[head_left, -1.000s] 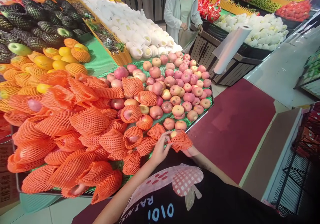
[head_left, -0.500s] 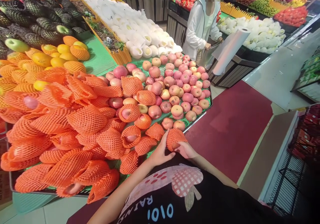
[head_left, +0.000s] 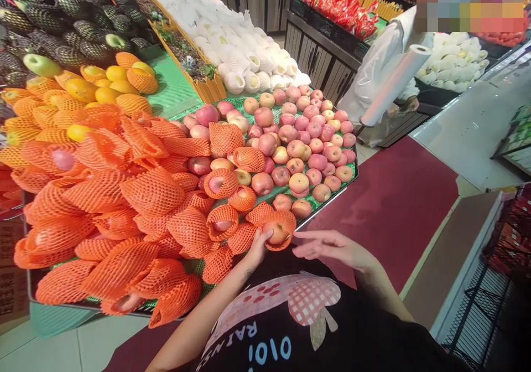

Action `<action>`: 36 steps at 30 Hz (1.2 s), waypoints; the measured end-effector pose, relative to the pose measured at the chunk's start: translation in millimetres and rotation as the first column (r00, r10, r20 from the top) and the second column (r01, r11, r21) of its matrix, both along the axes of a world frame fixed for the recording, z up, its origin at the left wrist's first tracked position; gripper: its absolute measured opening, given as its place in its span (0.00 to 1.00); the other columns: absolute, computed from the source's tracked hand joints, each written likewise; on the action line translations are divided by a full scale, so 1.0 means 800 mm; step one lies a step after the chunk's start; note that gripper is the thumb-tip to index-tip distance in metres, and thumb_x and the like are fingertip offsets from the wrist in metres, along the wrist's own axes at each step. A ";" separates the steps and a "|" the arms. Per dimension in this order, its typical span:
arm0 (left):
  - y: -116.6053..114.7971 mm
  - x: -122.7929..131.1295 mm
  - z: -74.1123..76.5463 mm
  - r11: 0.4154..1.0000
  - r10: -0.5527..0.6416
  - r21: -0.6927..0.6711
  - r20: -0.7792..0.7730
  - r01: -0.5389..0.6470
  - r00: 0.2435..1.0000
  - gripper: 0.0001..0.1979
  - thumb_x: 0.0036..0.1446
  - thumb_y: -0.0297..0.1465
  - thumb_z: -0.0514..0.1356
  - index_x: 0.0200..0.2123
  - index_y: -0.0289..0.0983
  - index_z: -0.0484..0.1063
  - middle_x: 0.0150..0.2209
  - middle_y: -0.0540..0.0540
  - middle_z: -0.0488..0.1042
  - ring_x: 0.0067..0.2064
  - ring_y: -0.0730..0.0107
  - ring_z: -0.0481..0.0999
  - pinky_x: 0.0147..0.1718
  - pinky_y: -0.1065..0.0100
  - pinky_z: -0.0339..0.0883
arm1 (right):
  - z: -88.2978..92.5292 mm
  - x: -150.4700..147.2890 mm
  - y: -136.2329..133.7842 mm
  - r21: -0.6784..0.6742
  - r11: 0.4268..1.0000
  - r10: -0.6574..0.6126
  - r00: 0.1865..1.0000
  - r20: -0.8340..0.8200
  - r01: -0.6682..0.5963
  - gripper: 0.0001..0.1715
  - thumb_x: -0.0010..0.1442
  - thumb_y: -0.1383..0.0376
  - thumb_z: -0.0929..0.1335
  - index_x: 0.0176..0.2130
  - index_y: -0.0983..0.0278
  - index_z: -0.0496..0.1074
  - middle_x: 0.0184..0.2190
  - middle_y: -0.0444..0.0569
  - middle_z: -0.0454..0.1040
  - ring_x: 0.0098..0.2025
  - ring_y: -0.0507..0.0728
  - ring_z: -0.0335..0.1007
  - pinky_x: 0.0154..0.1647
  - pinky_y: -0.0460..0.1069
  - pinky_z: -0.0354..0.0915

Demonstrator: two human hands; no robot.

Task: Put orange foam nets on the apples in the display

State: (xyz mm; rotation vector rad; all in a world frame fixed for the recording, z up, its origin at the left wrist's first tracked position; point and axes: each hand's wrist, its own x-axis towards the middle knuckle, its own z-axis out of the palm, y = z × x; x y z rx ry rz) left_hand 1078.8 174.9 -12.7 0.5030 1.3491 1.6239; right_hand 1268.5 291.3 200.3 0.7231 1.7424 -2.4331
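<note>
My left hand (head_left: 258, 248) is closed on an apple (head_left: 279, 232) in an orange foam net sleeve. The sleeve's open end faces up, so the bare fruit shows inside it. To the right of the apple, my right hand (head_left: 332, 248) is stretched out with its fingers apart, close to the sleeve but holding nothing. Bare red-yellow apples (head_left: 299, 184) lie on the green mat just beyond my hands. On the left, many apples in orange foam nets (head_left: 151, 195) are heaped up.
Yellow fruit (head_left: 81, 89) and dark netted fruit (head_left: 78, 23) lie at the back left. White-wrapped fruit (head_left: 244, 51) fills the section behind the apples. A plastic bag roll (head_left: 396, 84) stands at the right corner, near a person (head_left: 409, 23). A wire rack (head_left: 477, 289) is at the lower right.
The apple has turned so that its sleeve's open end faces up. My right hand has let go and moved right, fingers spread. The person at the back has moved right, behind the bag roll.
</note>
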 end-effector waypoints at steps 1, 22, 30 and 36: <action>0.000 0.000 0.001 1.000 0.027 0.004 0.059 -0.028 0.998 0.30 0.51 0.55 0.63 0.46 0.37 0.75 0.45 0.39 0.81 0.50 0.48 0.80 0.55 0.49 0.71 | 0.002 -0.002 0.004 0.023 0.999 -0.042 0.999 0.019 0.042 0.24 0.67 0.54 0.72 0.59 0.60 0.78 0.48 0.55 0.84 0.49 0.62 0.83 0.54 0.56 0.74; 0.014 -0.096 0.112 0.866 0.416 0.206 0.210 -0.456 0.885 0.30 0.44 0.57 0.64 0.41 0.39 0.77 0.42 0.43 0.82 0.51 0.48 0.80 0.54 0.53 0.73 | -0.160 -0.061 0.008 -0.217 0.889 -0.398 0.915 0.066 0.402 0.22 0.52 0.51 0.82 0.36 0.63 0.78 0.34 0.44 0.75 0.34 0.51 0.66 0.38 0.48 0.62; -0.002 -0.246 0.211 0.721 0.611 0.452 -0.773 -0.525 0.174 0.42 0.49 0.41 0.73 0.64 0.38 0.63 0.63 0.37 0.69 0.65 0.48 0.69 0.69 0.46 0.58 | -0.148 -0.065 0.017 -0.156 0.887 -0.428 0.900 0.081 0.435 0.25 0.49 0.48 0.82 0.36 0.62 0.79 0.35 0.44 0.76 0.34 0.51 0.68 0.38 0.47 0.65; -0.007 -0.148 0.183 0.983 0.000 0.025 -0.991 0.185 0.133 0.46 0.49 0.37 0.73 0.70 0.44 0.60 0.63 0.35 0.67 0.63 0.42 0.71 0.58 0.46 0.72 | -0.138 -0.076 0.012 -0.194 0.953 -0.244 0.969 -0.032 0.233 0.34 0.54 0.45 0.79 0.53 0.58 0.74 0.46 0.50 0.80 0.44 0.59 0.78 0.45 0.52 0.71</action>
